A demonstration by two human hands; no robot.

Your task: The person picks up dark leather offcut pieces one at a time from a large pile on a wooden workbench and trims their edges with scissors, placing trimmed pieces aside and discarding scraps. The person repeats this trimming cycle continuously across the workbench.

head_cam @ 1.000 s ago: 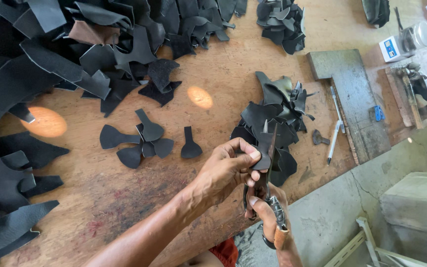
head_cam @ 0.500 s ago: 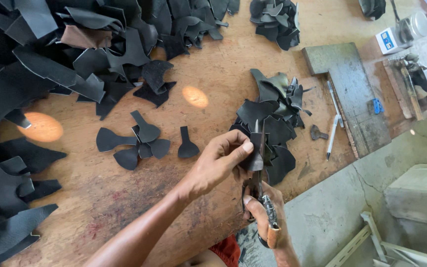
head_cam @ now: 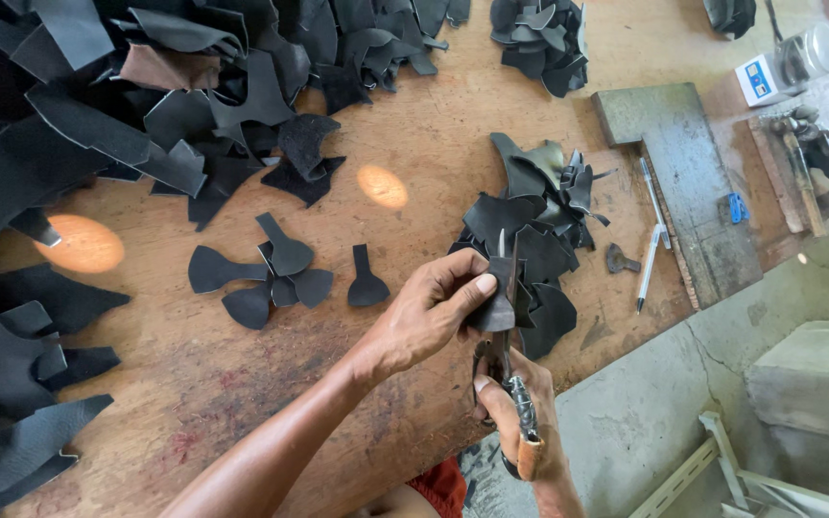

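Note:
My left hand [head_cam: 429, 312] pinches a small black leather piece [head_cam: 496, 307] between thumb and fingers, just above the wooden table's near edge. My right hand [head_cam: 515, 412] grips a pair of scissors [head_cam: 506, 331] from below; the blades point up and pass through the leather piece. Directly behind both hands lies a pile of black leather scraps [head_cam: 534, 225]. To the left of my hands, several cut black pieces [head_cam: 275, 273] lie flat on the table, one of them [head_cam: 367, 283] apart from the rest.
A big heap of black leather offcuts [head_cam: 127, 105] covers the far left of the wooden table [head_cam: 414, 134]. Another small pile [head_cam: 539, 38] lies at the far edge. A grey slab [head_cam: 688, 187], two pens [head_cam: 650, 240], a blue clip and a tool tray sit right.
Both hands stay at the table's near edge. The scissors' blades have moved further up through the leather piece, and my left hand has turned the piece slightly.

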